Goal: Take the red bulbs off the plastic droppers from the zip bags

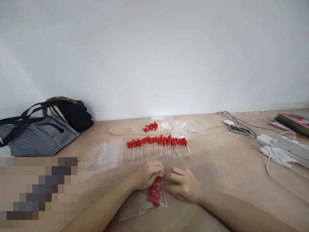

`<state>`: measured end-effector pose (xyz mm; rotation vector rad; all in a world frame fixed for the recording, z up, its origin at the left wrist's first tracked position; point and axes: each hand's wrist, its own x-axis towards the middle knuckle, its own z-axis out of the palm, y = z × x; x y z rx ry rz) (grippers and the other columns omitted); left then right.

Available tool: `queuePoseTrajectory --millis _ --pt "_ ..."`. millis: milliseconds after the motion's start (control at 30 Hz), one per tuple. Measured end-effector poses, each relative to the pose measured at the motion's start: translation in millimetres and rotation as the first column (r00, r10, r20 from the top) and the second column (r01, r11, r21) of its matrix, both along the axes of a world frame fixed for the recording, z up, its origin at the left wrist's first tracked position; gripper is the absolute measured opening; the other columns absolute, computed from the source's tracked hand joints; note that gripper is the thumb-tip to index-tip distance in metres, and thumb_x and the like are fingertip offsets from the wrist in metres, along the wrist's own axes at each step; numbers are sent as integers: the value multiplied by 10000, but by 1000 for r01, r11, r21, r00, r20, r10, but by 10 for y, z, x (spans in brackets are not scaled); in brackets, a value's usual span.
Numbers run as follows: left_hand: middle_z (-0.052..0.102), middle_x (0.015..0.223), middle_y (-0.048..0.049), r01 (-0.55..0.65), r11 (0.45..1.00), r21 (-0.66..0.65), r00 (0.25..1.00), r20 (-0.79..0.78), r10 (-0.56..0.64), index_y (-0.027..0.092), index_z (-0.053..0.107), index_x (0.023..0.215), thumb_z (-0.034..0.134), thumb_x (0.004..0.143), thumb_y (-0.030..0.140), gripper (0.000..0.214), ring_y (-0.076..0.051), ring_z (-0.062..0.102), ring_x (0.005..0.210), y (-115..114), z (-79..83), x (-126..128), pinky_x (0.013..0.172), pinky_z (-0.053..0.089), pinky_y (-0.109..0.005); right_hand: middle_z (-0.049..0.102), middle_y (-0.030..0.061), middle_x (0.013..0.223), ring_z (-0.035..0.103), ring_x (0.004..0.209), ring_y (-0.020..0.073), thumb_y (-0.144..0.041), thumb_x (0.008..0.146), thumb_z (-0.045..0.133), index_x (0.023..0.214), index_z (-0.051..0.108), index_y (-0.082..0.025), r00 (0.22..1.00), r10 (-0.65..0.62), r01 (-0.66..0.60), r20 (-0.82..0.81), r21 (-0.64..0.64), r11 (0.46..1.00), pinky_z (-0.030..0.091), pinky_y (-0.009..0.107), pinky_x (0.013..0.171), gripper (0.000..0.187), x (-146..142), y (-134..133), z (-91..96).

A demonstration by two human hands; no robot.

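Near the front edge of the tabletop, seen from the head camera, a clear bag lies flat between the two hands. Its packed droppers have their red bulbs stacked at the bag's right end. Their thin stems run off to the left and toward the front edge, under the left forearm. The left hand sits on the bag's far right corner with fingers curled shut, pinching the bag by the topmost bulb. The right hand is just beside the same end, fingers bent and touching its edge; whether they clamp it I cannot tell. Both hands are about equally near. Just behind them a row of droppers lies with bulbs toward the back edge, and an empty bag lies to its left.
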<state>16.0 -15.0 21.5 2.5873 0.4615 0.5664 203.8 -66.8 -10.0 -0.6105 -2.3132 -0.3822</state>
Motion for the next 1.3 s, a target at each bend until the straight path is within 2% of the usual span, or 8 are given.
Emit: queuePoseTrajectory --millis 233,400,567,767,967,1133,1233,1300 --pt "636 875 -56 80 989 122 997 -11 -80 198 634 789 387 878 178 264 -167 525 885 50 7 -45 821 426 -307 564 -14 621 378 568 112 -157 866 402 690 590 -191 1000 4 -4 -9 88 996 253 260 497 259 -17 31 4" --pt "645 883 -61 45 966 256 997 53 -60 215 663 731 424 877 224 280 -182 518 924 55 -54 -46 839 422 -334 566 -20 600 355 556 114 -142 860 409 691 587 -187 999 5 1 -51 109 994 227 270 494 249 -17 13 -8" --pt "638 822 -51 63 957 284 987 127 -102 186 629 693 435 871 192 263 -163 518 880 39 -57 -13 799 437 -299 537 -28 566 333 546 114 -137 863 417 672 570 -178 997 -1 12 -80 137 991 199 273 495 248 -11 3 -11" --pt "620 796 -45 109 951 288 991 42 -127 171 577 722 344 864 114 279 -165 501 852 5 -57 0 788 429 -297 555 -25 598 355 561 113 -160 908 327 704 574 -166 1000 15 -15 0 119 993 184 281 496 320 5 14 22" --pt "586 848 -51 121 957 263 993 -47 -113 172 551 715 355 839 101 243 -173 493 875 3 -79 -11 802 425 -306 569 -24 639 399 619 115 -189 914 322 728 562 -177 999 19 -22 45 74 997 205 288 518 303 1 30 3" --pt "568 905 -71 96 977 189 991 -108 -76 167 569 722 361 838 89 250 -171 498 918 0 78 -44 821 432 -297 562 -31 624 373 610 115 -170 861 403 687 548 -185 998 9 -11 59 27 1000 200 285 520 226 54 60 -15" --pt "543 1068 -80 -3 995 95 990 -142 17 190 584 917 407 851 143 195 -188 478 1039 -78 143 -118 898 413 -332 551 -25 604 359 612 120 -147 811 446 646 540 -186 998 -15 17 66 -34 999 211 280 528 194 93 60 6" --pt "503 1176 -88 -110 994 4 981 -161 109 210 489 1138 473 840 218 298 -204 459 1102 -165 134 -211 932 403 -366 548 -12 610 359 619 127 -148 791 453 649 556 -188 996 -31 42 89 -124 991 226 279 539 180 121 48 34"
